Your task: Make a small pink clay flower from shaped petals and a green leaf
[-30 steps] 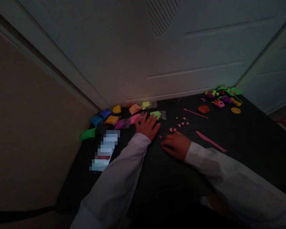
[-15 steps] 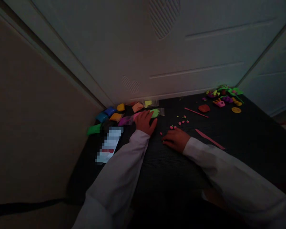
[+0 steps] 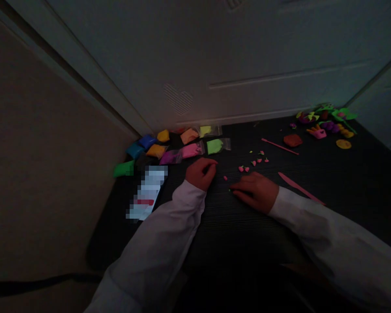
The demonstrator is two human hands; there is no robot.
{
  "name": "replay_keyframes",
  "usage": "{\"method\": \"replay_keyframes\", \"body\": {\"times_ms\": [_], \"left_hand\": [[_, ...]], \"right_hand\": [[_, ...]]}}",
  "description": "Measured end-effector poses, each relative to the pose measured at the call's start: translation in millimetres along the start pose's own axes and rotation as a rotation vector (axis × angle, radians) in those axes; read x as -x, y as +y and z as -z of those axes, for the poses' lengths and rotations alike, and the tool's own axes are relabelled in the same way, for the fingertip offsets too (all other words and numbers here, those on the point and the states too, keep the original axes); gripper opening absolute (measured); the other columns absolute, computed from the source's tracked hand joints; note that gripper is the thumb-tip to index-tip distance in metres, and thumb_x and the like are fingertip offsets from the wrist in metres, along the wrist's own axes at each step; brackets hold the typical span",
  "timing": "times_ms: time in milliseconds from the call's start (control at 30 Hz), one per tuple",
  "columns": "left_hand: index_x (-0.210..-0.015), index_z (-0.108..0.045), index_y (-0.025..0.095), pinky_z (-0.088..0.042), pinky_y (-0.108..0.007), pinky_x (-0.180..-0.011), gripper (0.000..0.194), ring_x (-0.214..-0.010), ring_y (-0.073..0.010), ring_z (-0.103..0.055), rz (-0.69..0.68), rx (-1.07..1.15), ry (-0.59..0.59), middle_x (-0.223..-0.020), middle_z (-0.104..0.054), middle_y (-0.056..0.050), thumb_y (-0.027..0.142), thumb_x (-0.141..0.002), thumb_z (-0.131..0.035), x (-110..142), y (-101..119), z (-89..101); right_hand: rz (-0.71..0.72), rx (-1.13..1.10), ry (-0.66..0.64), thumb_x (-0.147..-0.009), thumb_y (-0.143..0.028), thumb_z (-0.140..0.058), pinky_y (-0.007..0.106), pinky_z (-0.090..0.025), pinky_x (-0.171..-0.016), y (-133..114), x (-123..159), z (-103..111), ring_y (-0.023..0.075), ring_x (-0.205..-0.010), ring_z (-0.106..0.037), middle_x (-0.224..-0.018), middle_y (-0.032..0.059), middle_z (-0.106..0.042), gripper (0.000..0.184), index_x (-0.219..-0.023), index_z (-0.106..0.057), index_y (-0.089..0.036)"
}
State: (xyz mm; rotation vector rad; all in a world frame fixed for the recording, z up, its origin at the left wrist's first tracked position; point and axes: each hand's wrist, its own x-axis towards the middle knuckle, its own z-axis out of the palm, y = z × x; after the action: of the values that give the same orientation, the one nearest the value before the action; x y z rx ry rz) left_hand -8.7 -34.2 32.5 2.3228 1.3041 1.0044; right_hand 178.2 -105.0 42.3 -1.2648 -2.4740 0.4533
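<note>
My right hand (image 3: 256, 191) rests low over the dark table, thumb and forefinger pinched on a tiny green piece of clay (image 3: 230, 190). Just beyond those fingertips lies a small pink clay piece (image 3: 225, 178). Several little pink shapes with green tops (image 3: 244, 168) are scattered behind the hand. My left hand (image 3: 200, 173) is loosely curved on the table, thumb apart from the fingers, with nothing visible in it. Close behind it are a bag of pink clay (image 3: 191, 150) and a bag of light green clay (image 3: 214, 146).
A pink modelling knife (image 3: 301, 188) and a thin pink stick tool (image 3: 279, 146) lie to the right. Past them are a red-brown lump (image 3: 292, 140), a yellow disc (image 3: 343, 144) and colourful clay figures (image 3: 317, 133). A lit phone (image 3: 149, 191) and more clay bags (image 3: 156, 151) sit left.
My left hand has come off the bags of pink and light green clay, drawn back toward me, and its fingers have curled in. My right hand keeps its pinch. The view has shifted.
</note>
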Motion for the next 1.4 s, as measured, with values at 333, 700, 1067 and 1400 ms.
{"method": "replay_keyframes", "body": {"times_ms": [333,700,1067,1400], "left_hand": [[-0.078,-0.060,0.017,-0.032,-0.016,-0.045,0.015,-0.044,-0.0040,-0.043,0.133,0.095,-0.093,-0.050,-0.051,0.006,0.023,-0.073,-0.047,-1,2,4.3],[-0.077,-0.061,0.017,-0.031,-0.017,-0.046,0.015,-0.043,-0.0040,-0.040,0.124,0.110,-0.101,-0.047,-0.047,0.007,0.021,-0.073,-0.047,-2,3,4.5],[-0.077,-0.061,0.017,-0.032,-0.018,-0.047,0.016,-0.044,-0.0045,-0.041,0.124,0.110,-0.105,-0.048,-0.047,0.006,0.022,-0.074,-0.045,-2,4,4.4],[-0.078,-0.061,0.016,-0.031,-0.018,-0.047,0.017,-0.044,-0.0047,-0.040,0.123,0.116,-0.110,-0.048,-0.046,0.006,0.023,-0.074,-0.045,-3,3,4.4]], "right_hand": [[-0.001,0.148,0.052,-0.080,-0.024,-0.043,0.035,-0.028,-0.076,-7,9,-8,0.0123,-0.064,-0.050,-0.066,0.0000,-0.059,0.025,-0.099,-0.058,-0.022],[-0.010,0.197,0.074,-0.078,-0.025,-0.046,0.034,-0.030,-0.074,-11,6,-5,0.0125,-0.064,-0.049,-0.067,0.0014,-0.061,0.023,-0.096,-0.060,-0.019],[0.079,0.163,-0.045,-0.079,-0.027,-0.045,0.035,-0.028,-0.074,-13,6,-5,0.0122,-0.065,-0.049,-0.067,0.0005,-0.059,0.028,-0.104,-0.057,-0.025],[0.078,0.212,-0.065,-0.079,-0.030,-0.044,0.035,-0.027,-0.073,-14,5,-4,0.0133,-0.066,-0.048,-0.070,0.0012,-0.058,0.030,-0.107,-0.055,-0.025]]}}
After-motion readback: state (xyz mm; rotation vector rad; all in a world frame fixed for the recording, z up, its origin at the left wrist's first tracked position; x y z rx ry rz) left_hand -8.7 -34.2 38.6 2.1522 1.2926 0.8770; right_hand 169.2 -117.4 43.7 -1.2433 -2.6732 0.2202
